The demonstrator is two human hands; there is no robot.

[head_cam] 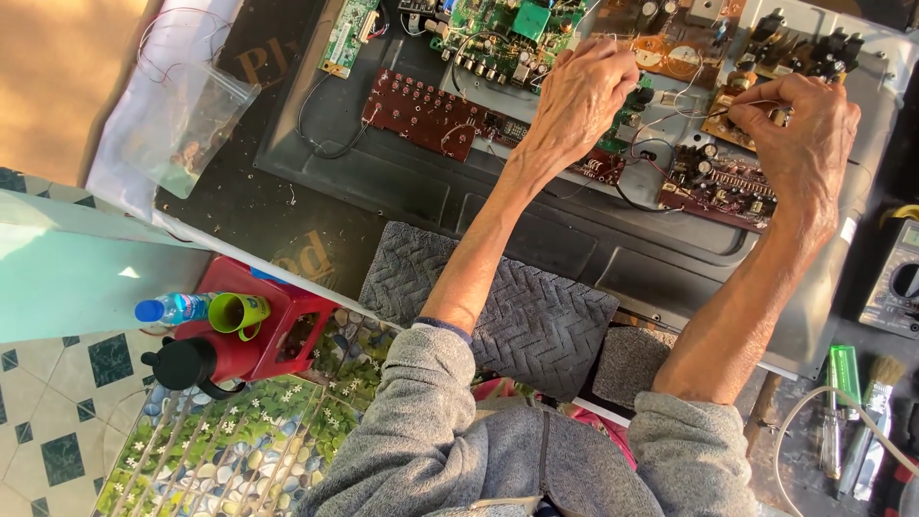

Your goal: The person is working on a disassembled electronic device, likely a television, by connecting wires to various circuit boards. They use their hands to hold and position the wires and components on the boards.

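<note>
Circuit boards fill the opened back of a large grey flat-panel chassis (574, 258), and both of my hands are working over them. My right hand (802, 134) is curled, thumb and forefinger pinched on a thin pale wire (742, 105) that runs left over the small orange-brown circuit board (729, 120) at the upper right of the chassis. My left hand (579, 96) sits just left of it, fingers bent down and bunched together over a black component (639, 96) by the green main circuit board (507, 33); whether it actually grips anything I cannot tell, since the fingertips are hidden.

Below both hands lies a dark red power board (713, 182) with black parts and a looping black cable. Further left on the chassis sits a long dark red board studded with rows of small dots (421, 113), and above it a narrow green strip board (347, 36).

My forearms cross a grey quilted cushion (522, 306) near the bench edge. To the right I see a grey multimeter (895, 282), a green-handled screwdriver (842, 383) and a small paintbrush (873, 407). At far left, a clear plastic bag (187, 129) lies on white cloth. Down below the bench stands a red plastic stool (273, 330) carrying a clear water bottle with blue cap (172, 308), a green mug (239, 313) and a black jug (187, 364).
</note>
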